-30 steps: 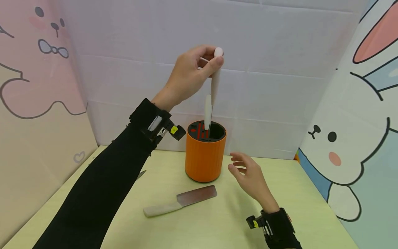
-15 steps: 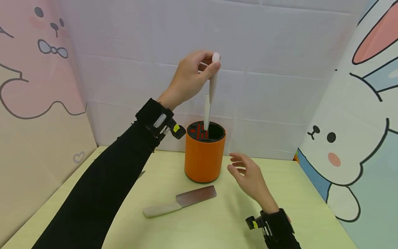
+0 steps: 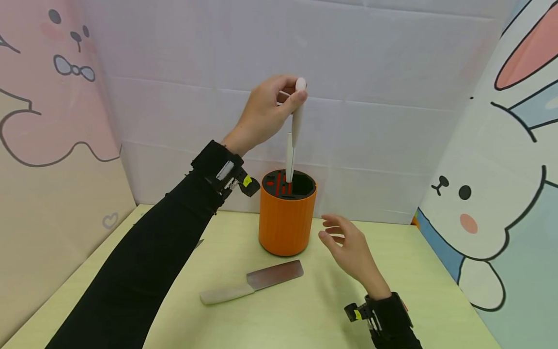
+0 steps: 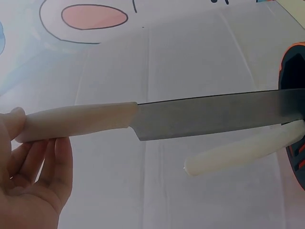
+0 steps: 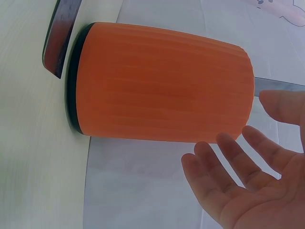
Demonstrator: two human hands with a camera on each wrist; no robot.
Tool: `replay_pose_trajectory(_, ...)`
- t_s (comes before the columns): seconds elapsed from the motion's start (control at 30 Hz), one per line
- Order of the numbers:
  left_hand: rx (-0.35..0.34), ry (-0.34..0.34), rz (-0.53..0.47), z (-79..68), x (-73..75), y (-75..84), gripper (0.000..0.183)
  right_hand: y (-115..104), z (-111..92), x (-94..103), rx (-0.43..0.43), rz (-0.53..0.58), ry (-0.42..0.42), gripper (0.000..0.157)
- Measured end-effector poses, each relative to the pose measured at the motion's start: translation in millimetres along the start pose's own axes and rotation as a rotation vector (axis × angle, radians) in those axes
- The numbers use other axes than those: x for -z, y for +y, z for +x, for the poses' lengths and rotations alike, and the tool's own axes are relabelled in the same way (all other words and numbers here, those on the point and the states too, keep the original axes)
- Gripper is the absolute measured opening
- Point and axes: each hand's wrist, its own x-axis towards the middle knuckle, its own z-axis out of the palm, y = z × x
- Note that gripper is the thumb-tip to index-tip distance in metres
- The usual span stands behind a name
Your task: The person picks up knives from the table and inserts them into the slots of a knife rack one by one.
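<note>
My left hand (image 3: 266, 109) pinches the end of a kitchen knife's pale handle (image 4: 78, 121) between thumb and fingers. Point down, the knife's broad blade (image 4: 209, 112) reaches the top of an orange knife block (image 3: 287, 223), where its tip is hidden. Another white-handled knife (image 3: 289, 157) stands in a slot of the block, close beside the held one. To the right of the block my right hand (image 3: 348, 247) hovers with relaxed, slightly bent fingers and holds nothing. In the right wrist view its fingertips overlap the block's side (image 5: 167, 86).
A cleaver (image 3: 253, 282) with a pale handle lies on the light table (image 3: 244, 329) in front of the block. Left of it, a blade tip (image 3: 199, 243) shows past my left sleeve. A white sheet (image 3: 375, 145) hangs behind the block.
My left hand has lowered the knife and shifted it slightly left, toward the knife standing in the block. The right hand has stayed in place.
</note>
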Motion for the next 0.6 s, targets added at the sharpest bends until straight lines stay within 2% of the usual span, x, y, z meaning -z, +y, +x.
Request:
replay_pose_trajectory(0.4,-0.003,-0.020,0.001,-6.7,-5.2,-12.7,0.030,-0.4,-0.6,-0.3,0.002,-0.001,0.002,0.037)
replay_pose_trajectory(0.6,0.003,-0.039,0.035,-12.4,-10.8,-20.1,0.030,-0.5,-1.0,-0.7,0.002,-0.005,0.002,0.037)
